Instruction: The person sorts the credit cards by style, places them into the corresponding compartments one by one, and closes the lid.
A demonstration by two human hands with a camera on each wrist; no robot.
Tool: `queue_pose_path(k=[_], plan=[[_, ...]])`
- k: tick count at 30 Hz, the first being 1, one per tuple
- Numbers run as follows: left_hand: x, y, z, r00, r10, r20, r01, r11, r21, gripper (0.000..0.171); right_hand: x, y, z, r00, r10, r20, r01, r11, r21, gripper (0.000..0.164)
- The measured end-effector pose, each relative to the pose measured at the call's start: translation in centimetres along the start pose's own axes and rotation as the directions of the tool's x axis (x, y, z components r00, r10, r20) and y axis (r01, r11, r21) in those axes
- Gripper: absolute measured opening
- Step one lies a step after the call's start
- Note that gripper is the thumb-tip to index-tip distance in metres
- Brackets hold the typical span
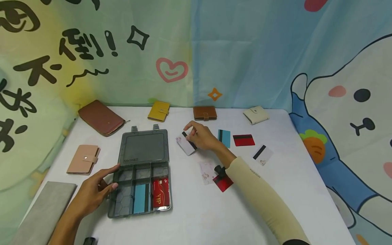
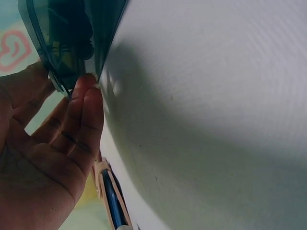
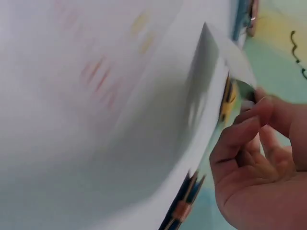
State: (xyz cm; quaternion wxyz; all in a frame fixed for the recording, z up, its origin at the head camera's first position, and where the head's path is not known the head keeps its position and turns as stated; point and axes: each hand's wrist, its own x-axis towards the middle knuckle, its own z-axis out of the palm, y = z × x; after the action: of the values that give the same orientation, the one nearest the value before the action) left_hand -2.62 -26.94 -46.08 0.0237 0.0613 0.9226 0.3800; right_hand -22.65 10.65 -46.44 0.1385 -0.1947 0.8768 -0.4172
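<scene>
Head view: one grey translucent plastic case with divided compartments, lid laid back, on a white-covered desk. Contents: one light-blue striped card, lower middle compartment; one red VIP-lettered card, lower right. Left hand: at the case's left edge. Right hand: fingers pinching one white black-striped card, just right of the lid. Farther right, flat: one blue dark-striped card; one red black-striped card.

Left wrist view: fingers and thumb gripping the case's edge. A light, steady hold should suffice; squeezing or lifting could shift the cards inside.

Right wrist view: fingertips closed on the white card near its edge, card tilted; contact with the desk cannot be told. Advisable: keep the pinch near the edge, raise the card wholly clear before turning it, and keep the sleeve from dragging loose cards.
</scene>
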Motion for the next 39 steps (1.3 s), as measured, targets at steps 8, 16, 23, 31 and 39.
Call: queue_pose_path(k=[8,16,23,31,39], plan=[[0.0,0.0,-0.1,1.000,-0.001,0.009,0.001,1.000,0.007,0.065,-1.7,-4.2,3.0,0.999,-0.044,0.001,0.043,0.966,0.257,0.030],[0.1,0.0,-0.2,1.000,-0.004,0.000,0.004,0.999,0.034,0.067,-4.8,-9.0,8.8,0.965,-0.200,0.170,0.127,0.922,0.365,0.028],[0.1,0.2,-0.1,1.000,0.010,-0.005,-0.010,1.000,0.020,0.065,-6.4,-12.1,13.8,0.951,-0.202,0.234,0.154,0.966,0.207,0.026],[-0.1,0.0,0.0,1.000,0.003,-0.005,-0.003,1.000,0.015,0.068,-6.7,-14.1,16.3,0.967,-0.207,0.149,0.232,0.958,-0.171,0.028],[-0.3,-0.3,0.3,0.997,0.065,-0.032,-0.065,0.998,-0.003,0.060,-6.8,-13.7,15.6,0.980,-0.152,0.128,0.166,0.981,-0.103,0.027]])
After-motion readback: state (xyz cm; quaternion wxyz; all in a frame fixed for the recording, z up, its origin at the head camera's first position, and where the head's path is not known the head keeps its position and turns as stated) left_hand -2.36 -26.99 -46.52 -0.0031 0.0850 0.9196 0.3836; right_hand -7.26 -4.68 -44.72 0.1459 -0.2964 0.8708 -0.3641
